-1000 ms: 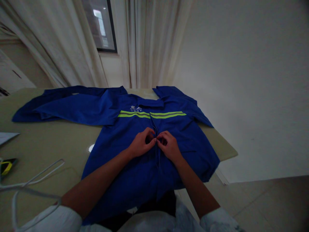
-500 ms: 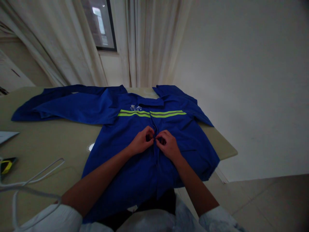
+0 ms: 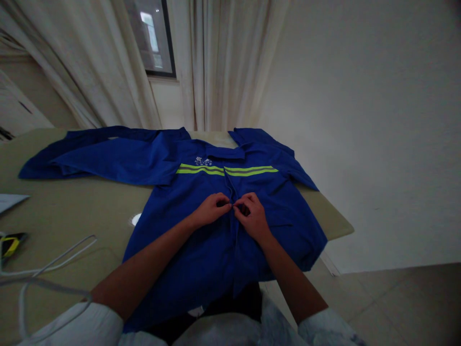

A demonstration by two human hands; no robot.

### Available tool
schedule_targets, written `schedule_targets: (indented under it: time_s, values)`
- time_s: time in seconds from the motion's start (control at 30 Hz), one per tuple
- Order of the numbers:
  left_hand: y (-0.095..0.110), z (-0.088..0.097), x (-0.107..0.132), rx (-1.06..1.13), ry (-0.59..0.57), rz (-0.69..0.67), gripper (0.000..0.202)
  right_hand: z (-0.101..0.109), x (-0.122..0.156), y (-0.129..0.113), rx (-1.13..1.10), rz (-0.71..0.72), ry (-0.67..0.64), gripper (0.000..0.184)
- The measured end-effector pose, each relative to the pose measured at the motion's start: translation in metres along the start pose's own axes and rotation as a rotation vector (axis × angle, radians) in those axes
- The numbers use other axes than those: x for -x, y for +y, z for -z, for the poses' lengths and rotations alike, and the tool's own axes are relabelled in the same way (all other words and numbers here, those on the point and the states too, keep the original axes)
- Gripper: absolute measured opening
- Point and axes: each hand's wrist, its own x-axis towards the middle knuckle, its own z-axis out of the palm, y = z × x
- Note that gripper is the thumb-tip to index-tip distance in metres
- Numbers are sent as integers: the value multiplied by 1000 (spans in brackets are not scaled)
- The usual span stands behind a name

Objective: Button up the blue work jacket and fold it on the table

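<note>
A blue work jacket [image 3: 187, 254] lies front up on the counter [image 3: 72, 211], its collar [image 3: 225, 153] toward the far edge and one sleeve [image 3: 101, 158] spread out to the left. The left hand [image 3: 211, 210] and right hand [image 3: 254, 218] meet at its centre front, their fingers [image 3: 222, 201] drawn narrow and pinching the two front edges. The fingertips hide whatever lies between them, so a button or buttonhole cannot be made out. Two lime reflective stripes [image 3: 250, 171] cross the chest; the white logo [image 3: 203, 161] above them is too small to read. On the counter's left lie a white cord [image 3: 46, 271], a sheet of paper [image 3: 10, 202] and a dim yellow-and-black object [image 3: 10, 245], cut off by the frame. Beyond hang pale curtains [image 3: 223, 62] beside a window [image 3: 151, 38]; a tiled floor [image 3: 382, 298] shows at right.
</note>
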Motion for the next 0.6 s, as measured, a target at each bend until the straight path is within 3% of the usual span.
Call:
schedule_targets:
  time_s: [0.43,0.6]
  values:
    - [-6,6,-1,288,-36,82,23,-1,3,2,56,103,21,11]
    - [-1,10,1,388,-63,163,22,5,3,2,102,187,-40,16]
